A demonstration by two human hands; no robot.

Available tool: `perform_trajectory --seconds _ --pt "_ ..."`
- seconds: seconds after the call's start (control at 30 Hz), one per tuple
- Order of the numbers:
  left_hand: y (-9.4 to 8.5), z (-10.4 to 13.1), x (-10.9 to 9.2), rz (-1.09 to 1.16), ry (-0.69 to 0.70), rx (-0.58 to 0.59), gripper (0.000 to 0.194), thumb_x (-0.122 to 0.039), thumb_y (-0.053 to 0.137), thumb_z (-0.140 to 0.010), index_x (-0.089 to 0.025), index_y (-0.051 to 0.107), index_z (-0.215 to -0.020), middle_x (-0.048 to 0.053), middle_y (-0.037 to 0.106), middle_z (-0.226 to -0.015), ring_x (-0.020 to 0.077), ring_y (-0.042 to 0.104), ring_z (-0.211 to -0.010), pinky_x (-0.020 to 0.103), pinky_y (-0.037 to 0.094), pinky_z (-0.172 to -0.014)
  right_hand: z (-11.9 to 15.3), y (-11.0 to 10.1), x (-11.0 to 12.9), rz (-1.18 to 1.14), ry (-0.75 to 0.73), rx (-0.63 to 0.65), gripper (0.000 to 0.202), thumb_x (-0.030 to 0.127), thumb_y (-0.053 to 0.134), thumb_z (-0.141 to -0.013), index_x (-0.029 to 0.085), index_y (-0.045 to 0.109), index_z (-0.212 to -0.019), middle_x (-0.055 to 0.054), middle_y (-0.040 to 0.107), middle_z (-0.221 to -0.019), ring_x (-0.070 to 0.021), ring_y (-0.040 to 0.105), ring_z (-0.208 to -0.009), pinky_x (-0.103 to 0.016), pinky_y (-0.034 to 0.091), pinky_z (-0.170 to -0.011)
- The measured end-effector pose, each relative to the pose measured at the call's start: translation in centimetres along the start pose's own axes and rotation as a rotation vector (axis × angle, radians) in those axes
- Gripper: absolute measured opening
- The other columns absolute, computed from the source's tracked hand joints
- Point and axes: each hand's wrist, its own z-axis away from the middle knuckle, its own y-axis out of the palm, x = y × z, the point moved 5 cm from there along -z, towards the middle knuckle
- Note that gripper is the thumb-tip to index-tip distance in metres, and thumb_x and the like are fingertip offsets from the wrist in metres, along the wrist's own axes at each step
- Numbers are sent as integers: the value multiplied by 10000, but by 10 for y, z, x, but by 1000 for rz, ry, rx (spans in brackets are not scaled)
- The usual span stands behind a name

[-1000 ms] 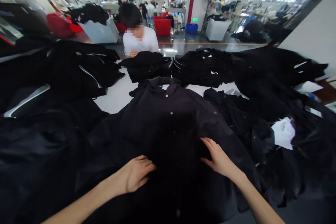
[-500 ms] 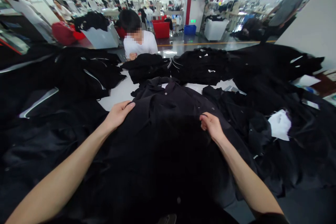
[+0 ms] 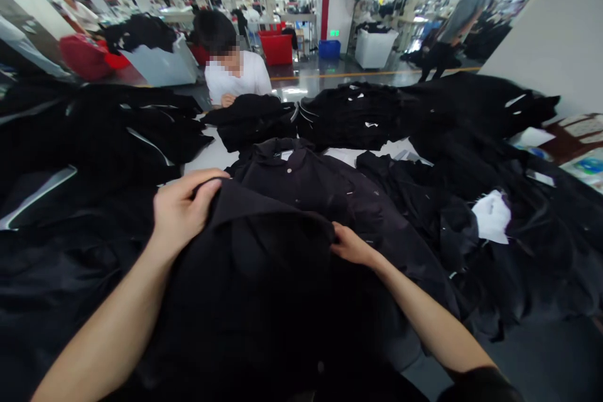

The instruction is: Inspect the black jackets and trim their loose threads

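A black collared jacket [image 3: 325, 185] lies spread in front of me, its collar pointing away and a pale button below the collar. My left hand [image 3: 184, 207] pinches an edge of the black cloth between thumb and fingers and holds it raised. My right hand [image 3: 351, 244] is closed on the same edge further right, lower down. Between the hands the lifted cloth forms a curved fold. I cannot make out where the held layer joins the rest, as the dark cloth hides it.
Heaped black garments [image 3: 66, 138] cover the left side, and more black garments [image 3: 358, 116] lie along the far edge. A white cloth scrap [image 3: 492, 217] rests on dark clothes at the right. Opposite sits a person in a white shirt [image 3: 240, 75]. Another person [image 3: 459, 19] stands beyond.
My left hand has moved left and lifted the cloth edge. My right hand has shifted left and slightly down, gripping the edge. The view has turned a little to the right.
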Motion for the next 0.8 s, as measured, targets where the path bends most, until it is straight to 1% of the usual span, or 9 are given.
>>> perform_trajectory --seconds 0.1,0.2,0.27,0.33,0.43,0.57,0.63,0.73,0.8 --pt "21 20 21 -254 -14 125 288 -201 462 -898 -179 631 -1130 92 650 -1097 248 628 -1041 416 527 -930 14 -9 2 -148 192 -142 429 563 549 -848 156 564 -713 21 506 -627 -112 447 -587 -225 364 -529" --pt "52 77 7 -164 72 356 361 -145 448 -869 -207 560 -1206 93 598 -1198 225 584 -1139 384 485 -1007 24 -22 12 -213 277 -306 509 641 535 -825 175 455 -636 44 388 -567 -81 333 -523 -215 241 -460" --pt "80 123 -10 -104 127 640 573 -196 559 -804 -225 436 -1363 109 524 -1349 246 552 -1209 386 494 -997 21 -27 26 -186 253 -367 531 652 520 -831 193 377 -607 49 338 -560 -76 292 -521 -222 212 -459" --pt "102 157 -18 -157 113 807 779 -188 627 -716 -198 345 -1442 154 493 -1398 300 537 -1242 444 482 -1003 13 -30 46 -107 174 -364 529 630 513 -850 201 324 -604 53 304 -566 -75 266 -531 -228 206 -470" --pt "118 169 -14 -198 -3 952 674 -111 582 -698 -164 450 -1357 147 671 -1142 313 650 -1081 462 509 -938 3 -40 78 88 20 -304 515 565 522 -877 197 302 -593 49 291 -575 -80 266 -549 -233 211 -493" --pt "96 117 -2 180 -203 972 232 -185 504 -818 -222 618 -1016 12 711 -739 209 698 -632 323 565 -631 2 -77 105 262 -69 -309 491 561 530 -874 186 414 -578 28 405 -582 -97 351 -560 -238 251 -512" --pt "74 60 13 306 -309 732 168 -324 520 -868 -195 618 -914 21 719 -759 185 672 -569 299 554 -550 0 -103 111 352 -62 -400 496 580 538 -862 183 486 -569 17 458 -569 -111 395 -555 -245 278 -521" --pt "44 -43 43 266 -302 135 364 -439 415 -937 -129 580 -1034 81 731 -926 154 682 -667 278 567 -621 -22 -130 110 527 -61 -569 482 559 499 -889 183 594 -603 -16 555 -591 -150 488 -586 -267 345 -592" --pt "53 -96 58 208 -212 29 434 -380 250 -985 -96 522 -1166 101 709 -1055 117 682 -805 249 557 -728 -48 -132 95 616 -3 -635 456 518 469 -913 187 633 -647 -48 614 -651 -185 552 -660 -283 377 -667"
